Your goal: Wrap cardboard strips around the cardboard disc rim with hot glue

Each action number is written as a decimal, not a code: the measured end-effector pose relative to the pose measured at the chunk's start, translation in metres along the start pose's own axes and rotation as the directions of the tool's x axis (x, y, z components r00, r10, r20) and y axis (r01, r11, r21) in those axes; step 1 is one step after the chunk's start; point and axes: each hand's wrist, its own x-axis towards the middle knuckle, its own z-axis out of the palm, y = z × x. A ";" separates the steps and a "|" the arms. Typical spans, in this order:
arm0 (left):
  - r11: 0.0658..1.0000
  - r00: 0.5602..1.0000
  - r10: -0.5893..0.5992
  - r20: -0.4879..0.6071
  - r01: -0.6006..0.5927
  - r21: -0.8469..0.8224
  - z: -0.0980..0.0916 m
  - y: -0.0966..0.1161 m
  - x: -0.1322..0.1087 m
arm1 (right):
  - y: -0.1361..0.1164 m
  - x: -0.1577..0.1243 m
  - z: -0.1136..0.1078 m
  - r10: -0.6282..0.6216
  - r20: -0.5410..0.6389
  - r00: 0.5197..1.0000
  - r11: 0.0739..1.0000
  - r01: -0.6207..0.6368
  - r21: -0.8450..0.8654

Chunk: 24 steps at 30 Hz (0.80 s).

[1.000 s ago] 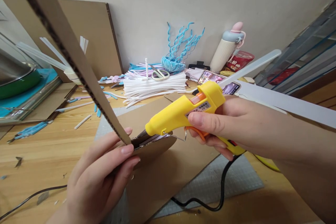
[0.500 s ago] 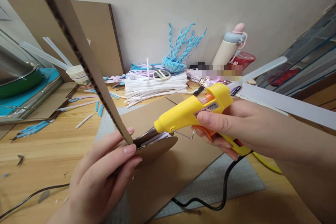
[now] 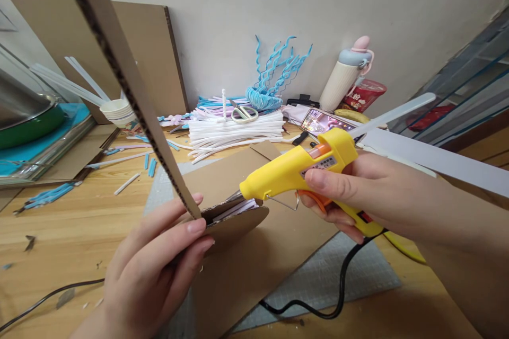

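My left hand (image 3: 159,254) is closed around a rounded cardboard piece (image 3: 238,225) and the foot of a long cardboard strip (image 3: 131,82) that rises up to the left. Between the layers of the rounded piece, pale strips (image 3: 238,210) show. In my right hand (image 3: 358,190) is a yellow glue gun (image 3: 294,172), with a clear glue stick (image 3: 397,113) jutting from its back. Its metal nozzle points down-left at the upper edge of the rounded piece; whether it touches I cannot tell. Fingers of the right hand lie around the handle by the orange trigger.
Beneath my hands lie a cardboard sheet (image 3: 286,241) and a grey cutting mat (image 3: 358,270). Behind are white pipe cleaners (image 3: 238,135), scissors (image 3: 244,113), a blue pipe-cleaner shape (image 3: 264,98), a phone (image 3: 324,123) and a bottle (image 3: 342,77). The gun's black cord (image 3: 342,280) trails over the mat.
The glue gun in my right hand has shifted slightly right, its nozzle drawing back along the cardboard edge. The long strip's upper end leans a little further right. My left hand stays in place.
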 end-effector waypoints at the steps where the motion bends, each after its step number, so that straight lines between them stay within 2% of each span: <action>1: 1.000 1.000 0.004 0.000 -0.004 0.003 0.000 0.000 0.000 | 0.001 0.000 0.000 -0.012 0.004 1.000 1.000 0.011 0.010; 9: 1.000 0.999 0.016 0.028 -0.016 0.005 0.000 0.000 0.002 | 0.002 0.000 0.001 -0.038 0.015 0.999 0.997 0.037 0.061; 24: 1.000 1.000 0.003 0.022 -0.004 0.022 0.000 -0.001 0.001 | 0.005 -0.002 0.001 -0.005 -0.010 1.000 0.990 0.006 0.143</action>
